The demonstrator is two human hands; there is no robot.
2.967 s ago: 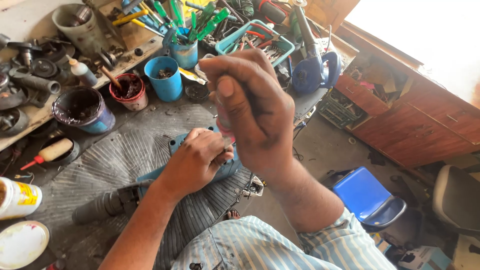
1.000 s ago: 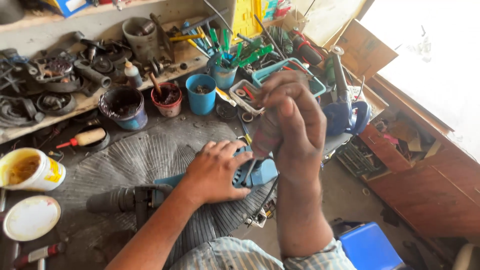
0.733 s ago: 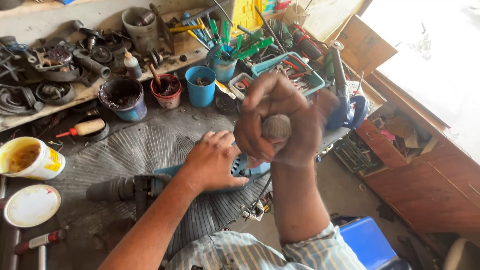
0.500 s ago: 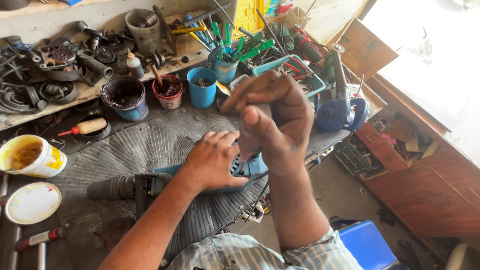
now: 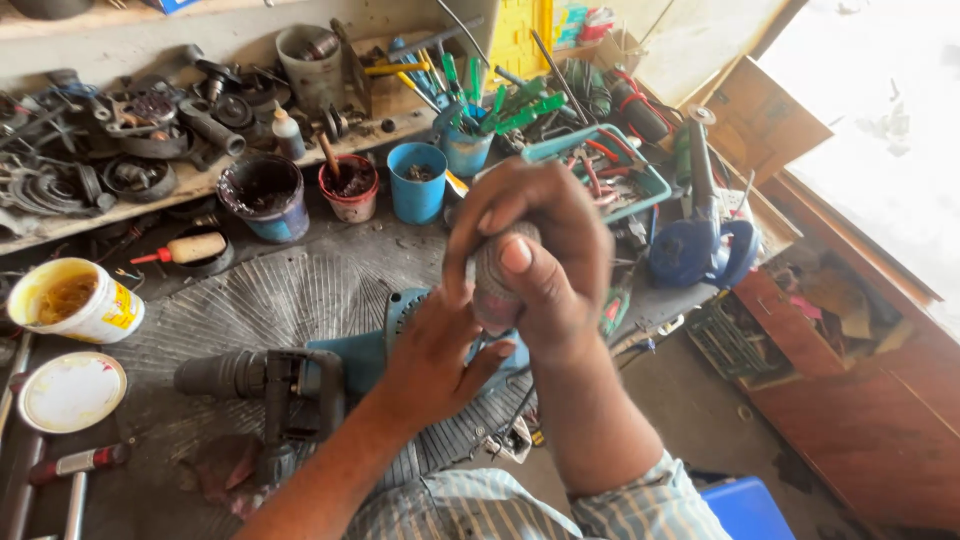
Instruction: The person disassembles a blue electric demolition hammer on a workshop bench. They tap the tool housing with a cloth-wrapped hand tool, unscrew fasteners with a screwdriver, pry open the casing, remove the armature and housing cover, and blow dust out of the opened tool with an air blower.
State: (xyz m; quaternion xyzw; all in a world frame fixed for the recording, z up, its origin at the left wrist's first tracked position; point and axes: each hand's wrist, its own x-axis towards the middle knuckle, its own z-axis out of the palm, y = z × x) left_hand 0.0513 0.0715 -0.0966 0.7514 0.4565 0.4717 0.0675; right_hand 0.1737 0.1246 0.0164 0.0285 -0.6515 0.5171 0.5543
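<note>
Since half a second ago the right hand (image 5: 535, 255) has rolled: thumb now faces the camera, fingers wrapped tight around a small grey ribbed cylindrical part (image 5: 495, 275), raised above the tabletop (image 5: 400, 245). Left hand (image 5: 440, 350) hasn't shifted, palm down and fingers spread on the blue-bodied rotary hammer drill (image 5: 340, 365).

Drill lies on its side on a grey ribbed mat (image 5: 270, 300), near centre. Long axis runs left-right; black chuck nose (image 5: 215, 375) points left, blue housing sits to the right under the left hand.

Handling, my read: drill looks heavy and rigid, metal nose, plastic shell. Probably greasy given the bench. Best grips are the black front collar and the blue body; it won't roll much on that mat.

Grey part looks light, stiff, ribbed for grip. It stands roughly upright in the fist; most of it is hidden, so I can't tell what it is.
</note>
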